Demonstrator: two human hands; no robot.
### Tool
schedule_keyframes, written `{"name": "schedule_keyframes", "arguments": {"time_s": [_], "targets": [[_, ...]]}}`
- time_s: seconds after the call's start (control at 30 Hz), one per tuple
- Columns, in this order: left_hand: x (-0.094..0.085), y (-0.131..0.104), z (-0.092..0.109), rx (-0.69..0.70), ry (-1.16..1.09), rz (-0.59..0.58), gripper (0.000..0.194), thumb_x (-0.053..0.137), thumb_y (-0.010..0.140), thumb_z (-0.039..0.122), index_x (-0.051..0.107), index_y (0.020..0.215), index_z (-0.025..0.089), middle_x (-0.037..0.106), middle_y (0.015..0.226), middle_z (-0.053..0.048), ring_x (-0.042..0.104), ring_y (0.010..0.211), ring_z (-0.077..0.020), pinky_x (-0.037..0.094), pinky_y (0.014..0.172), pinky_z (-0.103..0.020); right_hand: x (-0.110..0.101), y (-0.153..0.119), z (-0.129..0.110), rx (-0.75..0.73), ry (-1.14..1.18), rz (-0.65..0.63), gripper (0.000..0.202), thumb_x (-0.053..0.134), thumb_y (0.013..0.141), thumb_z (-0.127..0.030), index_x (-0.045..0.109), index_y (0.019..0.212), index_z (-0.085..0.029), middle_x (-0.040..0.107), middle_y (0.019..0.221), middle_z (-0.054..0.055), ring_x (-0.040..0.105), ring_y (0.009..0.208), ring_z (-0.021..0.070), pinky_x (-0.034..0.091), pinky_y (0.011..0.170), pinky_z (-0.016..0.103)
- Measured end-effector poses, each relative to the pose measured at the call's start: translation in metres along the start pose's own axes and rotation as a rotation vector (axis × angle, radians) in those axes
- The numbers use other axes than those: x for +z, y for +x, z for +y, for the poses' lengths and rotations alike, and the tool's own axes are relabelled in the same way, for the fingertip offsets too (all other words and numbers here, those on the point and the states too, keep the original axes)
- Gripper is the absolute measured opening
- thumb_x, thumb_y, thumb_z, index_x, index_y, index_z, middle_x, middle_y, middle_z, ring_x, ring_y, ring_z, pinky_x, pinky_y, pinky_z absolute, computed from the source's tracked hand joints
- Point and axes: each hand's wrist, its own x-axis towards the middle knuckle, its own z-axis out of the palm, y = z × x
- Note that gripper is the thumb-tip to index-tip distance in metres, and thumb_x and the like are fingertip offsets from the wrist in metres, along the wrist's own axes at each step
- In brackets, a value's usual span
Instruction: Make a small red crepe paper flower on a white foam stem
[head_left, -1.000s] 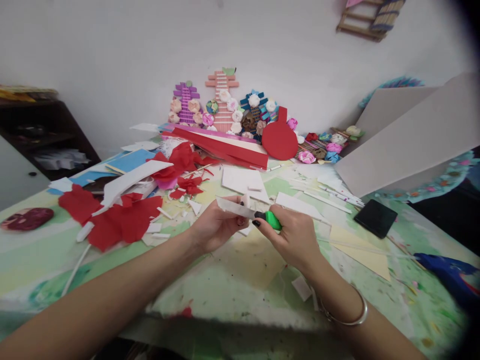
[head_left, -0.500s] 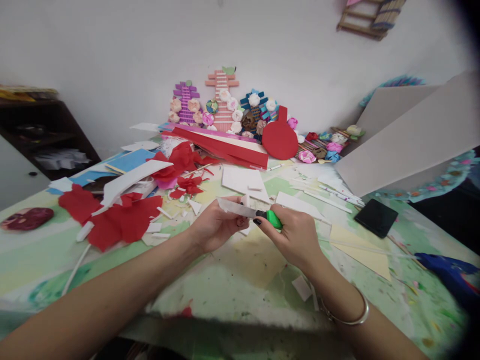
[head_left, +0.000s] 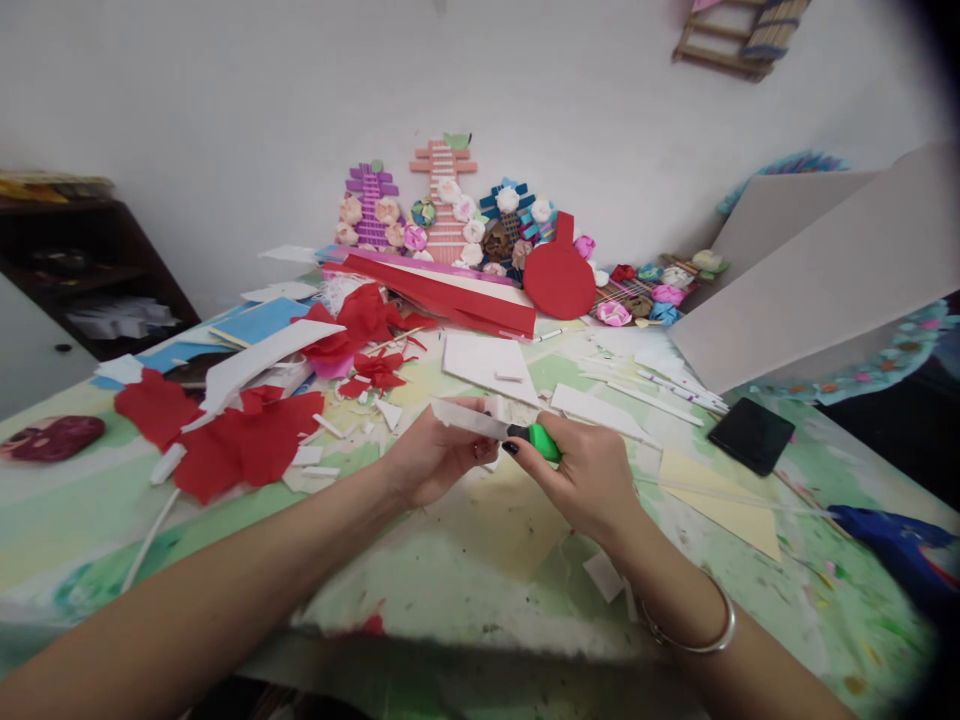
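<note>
My right hand (head_left: 589, 470) is closed around the green handle of a utility knife (head_left: 546, 442), its long blade pointing left across my left hand. Between the fingertips of my left hand (head_left: 435, 455) is a small white piece of foam board (head_left: 496, 408), partly hidden behind the blade and fingers. The blade lies over the left fingers, close to the white piece; whether it touches is hard to tell. Both hands are above the front middle of the table (head_left: 450, 580). A white foam board sheet (head_left: 487, 365) lies just beyond them.
Red crepe paper (head_left: 247, 440) and white offcuts lie to the left. A red round cutout with a neck (head_left: 559, 280) leans at the back by flower-decorated pieces (head_left: 446, 200). On the right are a black phone-like slab (head_left: 751, 436), a blue glue gun (head_left: 885, 540) and a large grey board (head_left: 795, 260).
The knife and right hand have shifted very slightly left and down against the left hand. Both hands keep their holds, and the table things stay put.
</note>
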Motion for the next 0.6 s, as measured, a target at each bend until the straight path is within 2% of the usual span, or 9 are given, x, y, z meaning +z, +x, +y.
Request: {"name": "schedule_keyframes", "arguments": {"time_s": [0.23, 0.6], "targets": [[0.001, -0.001, -0.002, -0.037, -0.005, -0.038, 0.020, 0.078, 0.059, 0.019, 0.064, 0.069, 0.009, 0.058, 0.065, -0.004, 0.053, 0.060, -0.0112, 0.039, 0.058, -0.023, -0.001, -0.001, -0.003, 0.007, 0.006, -0.016, 0.047, 0.040, 0.087, -0.060, 0.040, 0.062, -0.019, 0.045, 0.052, -0.001, 0.041, 0.051, 0.0113, 0.020, 0.053, 0.025], [-0.003, -0.002, 0.008, 0.014, -0.062, 0.068, 0.023, 0.081, 0.054, 0.015, 0.063, 0.068, 0.009, 0.055, 0.059, -0.001, 0.048, 0.056, -0.0085, 0.040, 0.060, -0.023, -0.003, 0.001, 0.007, 0.063, 0.003, -0.015, 0.050, 0.038, 0.087, -0.062, 0.039, 0.062, -0.019, 0.043, 0.050, -0.001, 0.040, 0.050, 0.0108, 0.018, 0.053, 0.025]]}}
